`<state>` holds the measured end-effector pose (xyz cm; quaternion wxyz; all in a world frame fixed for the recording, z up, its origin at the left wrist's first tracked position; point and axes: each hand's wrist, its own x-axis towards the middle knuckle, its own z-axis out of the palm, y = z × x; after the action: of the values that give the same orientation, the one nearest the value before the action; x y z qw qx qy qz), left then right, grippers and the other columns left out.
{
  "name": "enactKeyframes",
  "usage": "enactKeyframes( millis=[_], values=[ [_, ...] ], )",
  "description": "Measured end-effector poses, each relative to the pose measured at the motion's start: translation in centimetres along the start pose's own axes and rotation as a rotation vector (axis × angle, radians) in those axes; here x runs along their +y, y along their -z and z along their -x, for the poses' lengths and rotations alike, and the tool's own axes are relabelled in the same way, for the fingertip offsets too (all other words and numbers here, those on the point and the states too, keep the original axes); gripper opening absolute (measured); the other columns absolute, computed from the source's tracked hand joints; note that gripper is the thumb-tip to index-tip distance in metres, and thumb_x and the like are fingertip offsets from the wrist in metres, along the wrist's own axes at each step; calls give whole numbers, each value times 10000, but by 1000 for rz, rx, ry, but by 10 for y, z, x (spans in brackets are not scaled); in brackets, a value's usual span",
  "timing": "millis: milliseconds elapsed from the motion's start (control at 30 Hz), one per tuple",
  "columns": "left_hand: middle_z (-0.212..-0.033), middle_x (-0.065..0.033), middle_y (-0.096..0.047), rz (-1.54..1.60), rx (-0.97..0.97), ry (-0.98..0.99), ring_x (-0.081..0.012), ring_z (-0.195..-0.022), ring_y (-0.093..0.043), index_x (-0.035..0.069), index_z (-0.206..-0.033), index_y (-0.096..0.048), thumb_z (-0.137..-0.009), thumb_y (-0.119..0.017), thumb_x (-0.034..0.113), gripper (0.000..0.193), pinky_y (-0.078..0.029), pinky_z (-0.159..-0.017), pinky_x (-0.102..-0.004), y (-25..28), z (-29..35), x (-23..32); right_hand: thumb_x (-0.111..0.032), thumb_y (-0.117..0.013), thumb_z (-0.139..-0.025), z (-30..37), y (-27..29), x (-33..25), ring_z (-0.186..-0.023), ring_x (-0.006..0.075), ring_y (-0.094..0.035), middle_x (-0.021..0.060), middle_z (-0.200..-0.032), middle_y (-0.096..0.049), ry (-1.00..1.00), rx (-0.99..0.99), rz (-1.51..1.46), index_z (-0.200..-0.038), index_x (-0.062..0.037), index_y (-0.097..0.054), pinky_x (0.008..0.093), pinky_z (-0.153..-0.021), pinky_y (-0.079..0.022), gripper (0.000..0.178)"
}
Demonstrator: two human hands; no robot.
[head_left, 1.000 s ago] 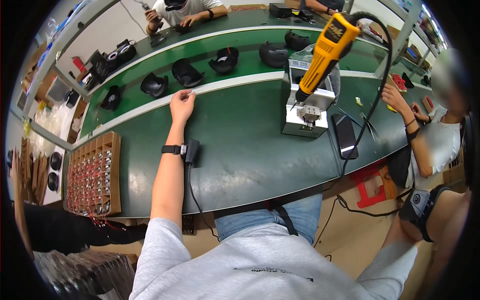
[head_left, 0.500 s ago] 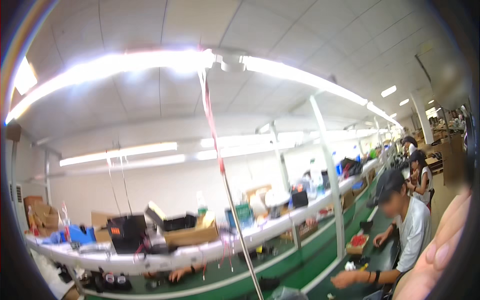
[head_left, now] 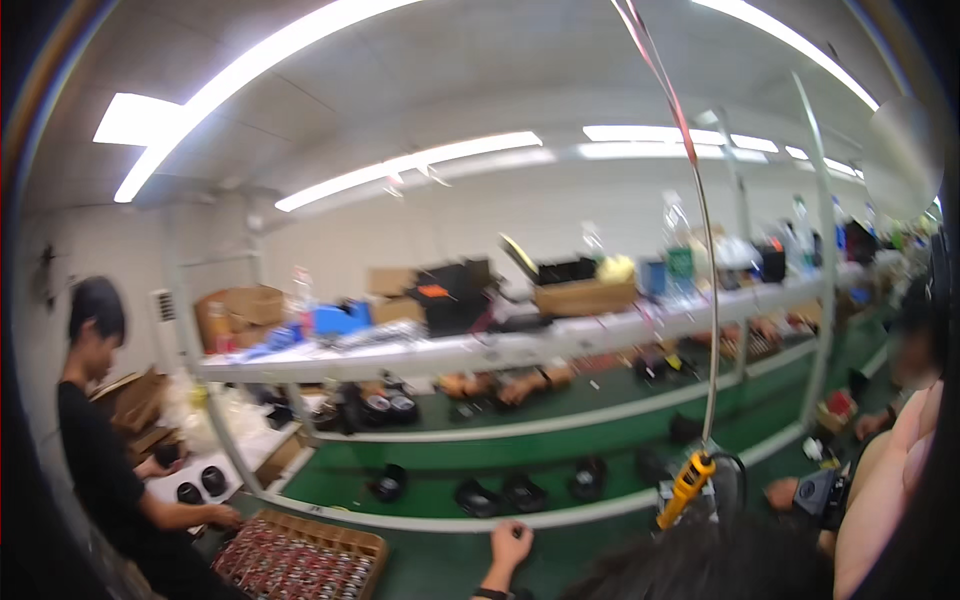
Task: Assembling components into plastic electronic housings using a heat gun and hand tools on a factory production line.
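Close to the camera at the right edge, a large blurred stretch of bare skin (head_left: 885, 500) appears to be my right hand and forearm, raised. Its fingers are cut off and too unclear to read, and nothing shows in its grip. My left hand is out of view. Below, a dark-haired head (head_left: 700, 565) fills the lower edge. A hand with a dark wristband (head_left: 510, 545), seemingly that person's, rests at the green bench. A yellow electric screwdriver (head_left: 688, 490) hangs over the bench from a cord and rod, beside that head.
On the left a person in black (head_left: 110, 450) reaches to a partitioned box of small red and silver parts (head_left: 375, 555). Several black rounded parts (head_left: 388, 482) lie along the green conveyor (head_left: 340, 465). Above runs a white shelf (head_left: 600, 318) with bottles and cartons. Co-workers sit at right.
My view has swung down and left. The yellow screwdriver, the person in black and the box of parts have come into sight; the raised skin stays at the right edge.
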<state>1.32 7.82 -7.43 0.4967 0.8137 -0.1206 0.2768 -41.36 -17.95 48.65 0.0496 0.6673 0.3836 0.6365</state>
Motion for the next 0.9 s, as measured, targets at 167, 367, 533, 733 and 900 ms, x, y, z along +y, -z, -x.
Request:
enactKeyframes(
  millis=[167,367,533,733,900],
  values=[
    [-864,-136,-664,75,-21,-23,-291,-769,-643,49,-829,-675,-775,-780,142,151,-546,-690,-394,-2,8,-1,-296,-690,-951,27,-7,-2,-624,147,-497,68,-819,-570,-116,-351,98,-1030,-20,-622,269,-528,-374,296],
    [-1049,-132,-647,72,-77,-10,-290,-918,-650,35,-871,-661,-767,-797,72,175,-540,-745,-362,-17,0,12,-296,-700,-944,53,-18,21,-624,149,-501,68,-816,-572,-76,-605,90,-1026,-20,-625,271,-526,-376,297],
    [-1049,-118,-640,33,-62,9,-285,-952,-646,46,-882,-671,-771,-798,82,172,-551,-773,-361,1,-2,0,-295,-708,-938,59,-30,28,-623,151,-504,68,-814,-573,-35,-668,97,-1023,-21,-628,273,-525,-377,298],
    [-1091,-109,-643,20,-77,16,-260,-963,-651,38,-901,-692,-766,-802,86,180,-557,-793,-351,-5,3,5,-295,-719,-931,76,-30,38,-622,154,-508,68,-811,-575,1,-734,85,-1020,-22,-632,274,-523,-378,300],
    [-1072,-96,-644,16,-68,-7,-249,-937,-651,34,-888,-678,-771,-798,89,176,-548,-783,-341,-5,8,5,-295,-727,-925,98,-40,40,-621,156,-511,68,-809,-577,-35,-793,36,-1017,-23,-634,276,-522,-380,302]
  ],
)
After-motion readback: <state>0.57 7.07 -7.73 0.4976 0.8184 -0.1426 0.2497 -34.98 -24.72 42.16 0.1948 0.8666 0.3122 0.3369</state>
